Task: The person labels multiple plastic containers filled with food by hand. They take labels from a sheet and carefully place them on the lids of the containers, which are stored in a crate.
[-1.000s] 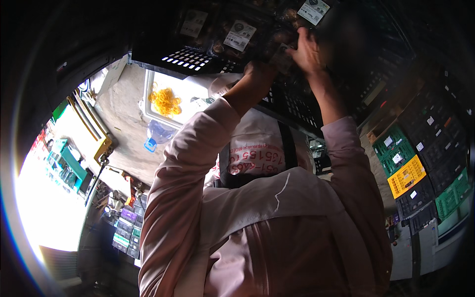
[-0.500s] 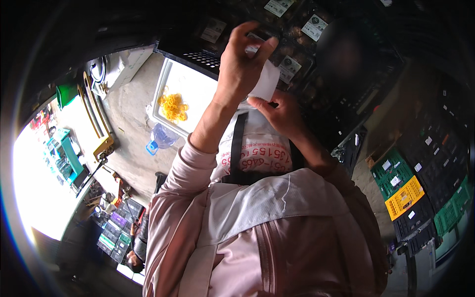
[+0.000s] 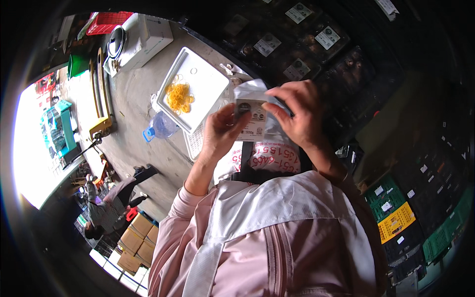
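Note:
A strip of white printed labels (image 3: 255, 126) hangs in front of my body between both hands. My left hand (image 3: 221, 129) is closed on its left edge, with the thumb over the printed face. My right hand (image 3: 301, 110) pinches the upper right edge between thumb and fingers. White backing paper (image 3: 251, 89) curls up above the printed part. Beyond my hands, a dark crate (image 3: 237, 60) holds several clear-lidded packs of brownish produce. White labels (image 3: 267, 44) lie on several of these packs.
Left of my hands stands a white tray (image 3: 208, 74) with yellow rubber bands (image 3: 179, 98). A large clear bottle (image 3: 163, 124) lies beside it. Stacked crates, one yellow (image 3: 397, 222), stand at right. Another person (image 3: 111, 208) and cardboard boxes (image 3: 138, 237) are at lower left.
My left hand has come back from over the packs toward my body. My right hand has risen to the strip's upper edge, and the printed face now shows. The view has shifted.

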{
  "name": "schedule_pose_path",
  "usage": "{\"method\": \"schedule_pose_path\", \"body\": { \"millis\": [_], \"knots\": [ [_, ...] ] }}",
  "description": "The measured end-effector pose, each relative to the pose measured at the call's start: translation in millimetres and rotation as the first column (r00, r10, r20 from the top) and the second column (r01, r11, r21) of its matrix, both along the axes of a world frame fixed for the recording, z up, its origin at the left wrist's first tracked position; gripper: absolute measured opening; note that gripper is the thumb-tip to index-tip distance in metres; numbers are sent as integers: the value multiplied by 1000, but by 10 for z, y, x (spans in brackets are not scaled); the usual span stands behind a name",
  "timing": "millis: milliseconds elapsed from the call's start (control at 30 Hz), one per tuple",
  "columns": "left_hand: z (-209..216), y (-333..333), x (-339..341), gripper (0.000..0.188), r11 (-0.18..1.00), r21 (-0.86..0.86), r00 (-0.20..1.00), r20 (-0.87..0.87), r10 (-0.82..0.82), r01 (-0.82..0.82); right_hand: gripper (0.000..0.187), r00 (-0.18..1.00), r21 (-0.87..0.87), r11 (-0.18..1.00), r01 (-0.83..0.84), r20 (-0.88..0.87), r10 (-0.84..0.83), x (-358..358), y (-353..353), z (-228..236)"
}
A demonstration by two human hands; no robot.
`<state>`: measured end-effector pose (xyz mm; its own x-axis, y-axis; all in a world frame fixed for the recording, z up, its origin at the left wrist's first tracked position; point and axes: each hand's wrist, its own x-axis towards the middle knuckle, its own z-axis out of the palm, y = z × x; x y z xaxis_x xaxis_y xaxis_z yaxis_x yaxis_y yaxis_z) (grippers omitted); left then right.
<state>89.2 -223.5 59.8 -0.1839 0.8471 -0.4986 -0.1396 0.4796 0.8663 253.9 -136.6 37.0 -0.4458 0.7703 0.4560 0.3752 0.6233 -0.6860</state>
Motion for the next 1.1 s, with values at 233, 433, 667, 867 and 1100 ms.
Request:
{"method": "schedule_pose_path", "body": {
  "millis": [233, 433, 667, 867, 1100],
  "knots": [
    [-27, 181, 309, 9, 975, 117, 981, -71, -179, 186, 17, 1000, 39, 999, -1, -1, 1, 183, -17, -24],
    [50, 361, 340, 39, 942, -137, 947, 138, -289, 307, 7, 983, 169, 986, 13, 179, -43, 229, -77, 124],
    [-1242, 475, 1127, 41, 997, -61, 988, 147, 48, -39, 10, 981, 277, 960, 27, 178, -79, 287, -95, -4],
    [-901, 922, 994, 23, 990, 57, 987, -98, -127, 133, 7, 964, 318, 946, 68, 224, -145, 275, 277, 115],
    [-601, 1159, 17, 36, 913, -226, 898, 212, 386, -339, 11, 962, -496, 843, 210, -48, -268, 912, 300, 2]
  ]
}}
